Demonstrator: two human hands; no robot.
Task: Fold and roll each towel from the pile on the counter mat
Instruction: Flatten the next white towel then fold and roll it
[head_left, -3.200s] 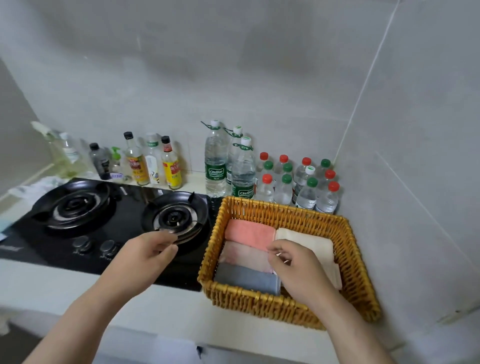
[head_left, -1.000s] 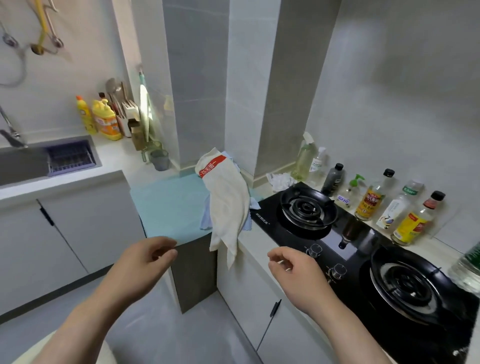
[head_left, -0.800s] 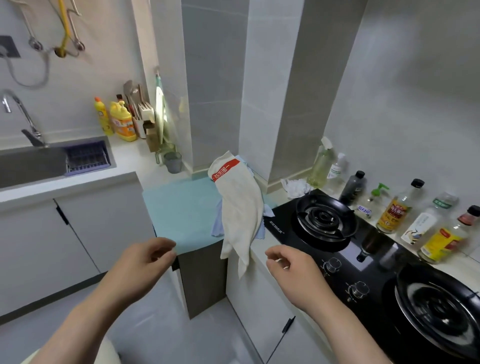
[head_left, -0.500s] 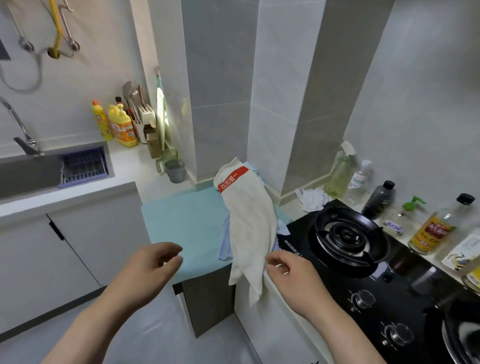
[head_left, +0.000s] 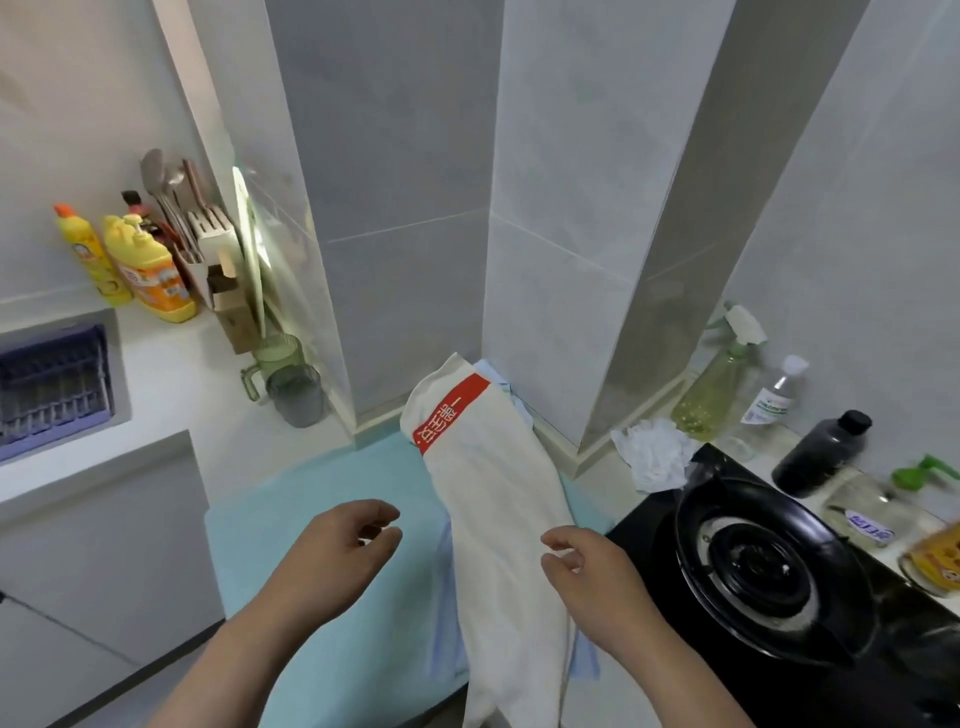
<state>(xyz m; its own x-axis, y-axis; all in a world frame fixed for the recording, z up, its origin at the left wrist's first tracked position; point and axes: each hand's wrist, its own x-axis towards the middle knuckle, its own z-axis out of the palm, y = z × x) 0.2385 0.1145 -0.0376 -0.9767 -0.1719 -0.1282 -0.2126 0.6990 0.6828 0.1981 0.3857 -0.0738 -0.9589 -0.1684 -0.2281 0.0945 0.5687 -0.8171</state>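
The blue towel (head_left: 445, 597) lies under the white towel (head_left: 498, 519), so only its edges peek out. The white towel's low end runs off the bottom edge. It is hard to tell if the right hand (head_left: 597, 577) touches the white towel. The stove (head_left: 769, 571) is cut off at the right and bottom. The purple rack (head_left: 52, 384) is cut off at the left. The small clear bottle (head_left: 774, 405) has words too tiny to read.

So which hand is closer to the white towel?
Right. The right hand is over the white towel, at its right edge; the left hand hovers over the teal mat, left of the towel.
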